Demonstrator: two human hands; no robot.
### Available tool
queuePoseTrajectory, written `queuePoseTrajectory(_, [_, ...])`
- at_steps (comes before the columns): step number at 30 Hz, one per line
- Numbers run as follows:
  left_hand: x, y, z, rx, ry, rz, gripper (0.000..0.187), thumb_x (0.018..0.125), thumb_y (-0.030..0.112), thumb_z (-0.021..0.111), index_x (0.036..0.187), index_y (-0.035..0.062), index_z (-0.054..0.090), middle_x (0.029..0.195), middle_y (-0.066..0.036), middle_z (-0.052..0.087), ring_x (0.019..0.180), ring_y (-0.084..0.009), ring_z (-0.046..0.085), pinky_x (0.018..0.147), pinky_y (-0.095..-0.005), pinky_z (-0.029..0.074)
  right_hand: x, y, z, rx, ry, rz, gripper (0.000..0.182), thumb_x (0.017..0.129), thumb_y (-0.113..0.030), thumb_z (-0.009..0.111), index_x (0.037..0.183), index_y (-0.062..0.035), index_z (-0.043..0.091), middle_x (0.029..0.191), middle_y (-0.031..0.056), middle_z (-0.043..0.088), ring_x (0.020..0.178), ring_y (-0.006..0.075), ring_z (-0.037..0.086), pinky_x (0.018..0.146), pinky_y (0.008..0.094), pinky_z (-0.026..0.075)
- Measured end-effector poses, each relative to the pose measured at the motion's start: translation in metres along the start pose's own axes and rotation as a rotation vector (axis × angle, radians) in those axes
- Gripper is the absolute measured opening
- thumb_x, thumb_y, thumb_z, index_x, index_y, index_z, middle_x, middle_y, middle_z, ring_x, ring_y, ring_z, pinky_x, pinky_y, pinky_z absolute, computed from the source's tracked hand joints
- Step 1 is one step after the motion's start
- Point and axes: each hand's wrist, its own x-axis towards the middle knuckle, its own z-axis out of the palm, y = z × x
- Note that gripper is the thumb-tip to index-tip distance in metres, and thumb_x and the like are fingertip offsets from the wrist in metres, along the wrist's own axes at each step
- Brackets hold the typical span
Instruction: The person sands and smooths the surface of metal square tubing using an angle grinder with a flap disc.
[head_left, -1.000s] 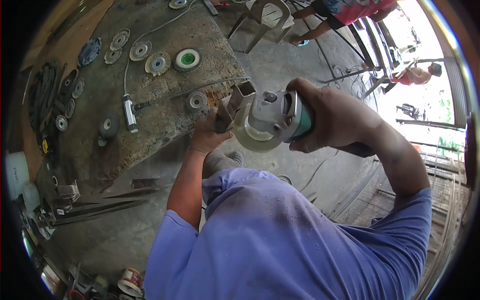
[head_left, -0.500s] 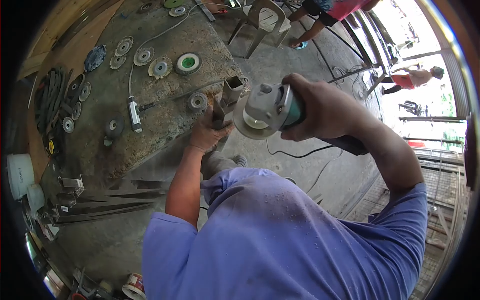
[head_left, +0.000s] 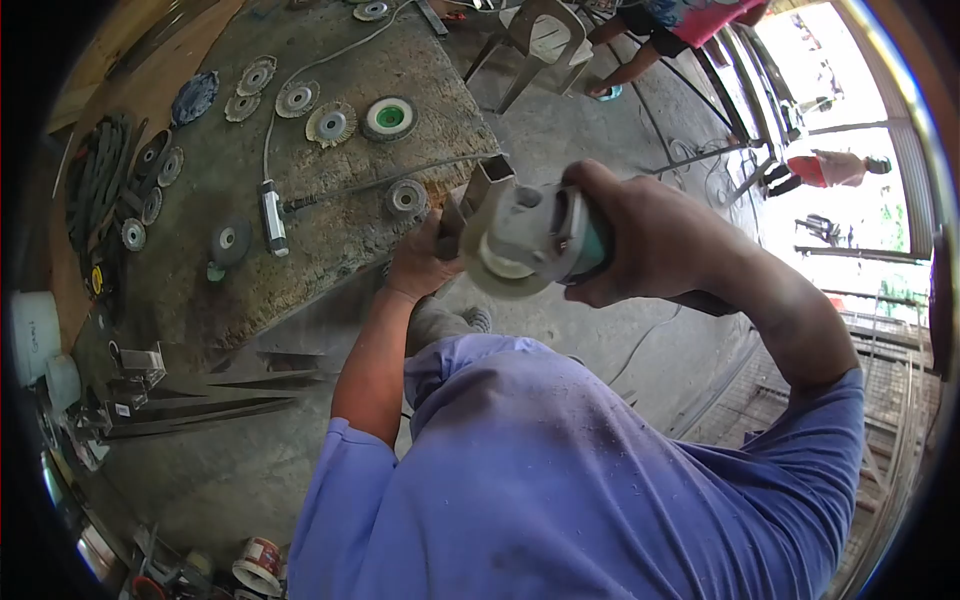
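My right hand (head_left: 645, 240) grips a green and grey angle grinder (head_left: 535, 240), its disc facing down toward me. My left hand (head_left: 425, 262) is closed around the lower end of a short square steel tube (head_left: 478, 196) at the edge of the workbench (head_left: 330, 250). The grinder's disc lies against the side of the tube. The tube's open end points up and away. My blue shirt fills the lower half of the view and hides what is below my arms.
Several wire wheels and grinding discs (head_left: 330, 123) lie across the bench, with a cable and a small tool (head_left: 271, 217). Steel offcuts (head_left: 210, 395) lie on the concrete floor at left. A plastic chair (head_left: 535, 35) and other people stand at the back right.
The grinder has swung back against the tube after lifting slightly off it. My left hand has stayed on the tube, shifting a little to the right.
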Motion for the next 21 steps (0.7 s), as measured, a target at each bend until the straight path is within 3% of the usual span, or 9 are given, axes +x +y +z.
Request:
queuePoseTrajectory(3, [0.0,-0.013,0.007,0.012,-0.008,0.016,0.071,0.072,0.043,0.089,0.123,0.0116,0.05,0.103,-0.022,0.071,0.098,-0.0446,0.068,0.08,-0.0512,0.056,0.001,-0.006,0.002,0.019,-0.021,0.013,0.078,0.066,-0.029,0.092,0.128,-0.0055,0.05,0.097,0.0205,0.072,0.095,0.039,0.072,0.083,0.045,0.056])
queuePoseTrajectory(5, [0.0,0.011,-0.007,0.032,-0.039,-0.04,0.07,0.073,0.044,0.088,0.121,0.0098,0.051,0.103,-0.022,0.071,0.099,-0.0437,0.069,0.081,-0.0502,0.056,-0.001,0.009,0.001,0.004,0.017,-0.003,0.078,0.066,-0.029,0.093,0.127,-0.0054,0.051,0.099,0.021,0.071,0.096,0.0388,0.072,0.083,0.0451,0.056])
queuePoseTrajectory(13, [0.002,0.024,-0.016,-0.006,-0.02,-0.016,0.069,0.074,0.047,0.088,0.117,0.003,0.056,0.102,-0.021,0.071,0.097,-0.0404,0.07,0.083,-0.0469,0.057,-0.007,0.035,-0.008,-0.054,0.147,0.23,0.079,0.068,-0.026,0.091,0.132,-0.0044,0.05,0.101,0.0211,0.071,0.099,0.039,0.071,0.086,0.0463,0.055])
queuePoseTrajectory(19, [0.002,0.022,-0.013,-0.084,0.009,0.027,0.063,0.074,0.041,0.088,0.115,0.0035,0.058,0.102,-0.019,0.071,0.095,-0.0393,0.07,0.083,-0.0458,0.057,-0.021,0.017,-0.003,0.006,0.111,0.098,0.08,0.067,-0.028,0.091,0.131,-0.0034,0.051,0.106,0.0221,0.071,0.103,0.0384,0.07,0.089,0.0449,0.054])
queuePoseTrajectory(20, [0.002,0.02,-0.012,-0.055,0.022,0.036,0.062,0.074,0.04,0.089,0.114,0.0038,0.058,0.102,-0.018,0.071,0.095,-0.039,0.07,0.083,-0.0455,0.057,-0.017,0.018,0.004,0.002,0.16,0.046,0.069,0.068,-0.033,0.089,0.118,-0.0025,0.053,0.094,0.0233,0.071,0.091,0.0413,0.071,0.081,0.0496,0.054])
queuePoseTrajectory(21, [0.002,0.019,-0.013,-0.013,-0.004,0.042,0.062,0.074,0.04,0.089,0.114,0.0043,0.058,0.102,-0.018,0.071,0.095,-0.039,0.07,0.083,-0.0456,0.057,-0.015,0.013,0.005,0.025,0.112,0.042,0.073,0.068,-0.032,0.089,0.122,-0.0025,0.051,0.093,0.0223,0.071,0.09,0.0406,0.072,0.08,0.048,0.055])
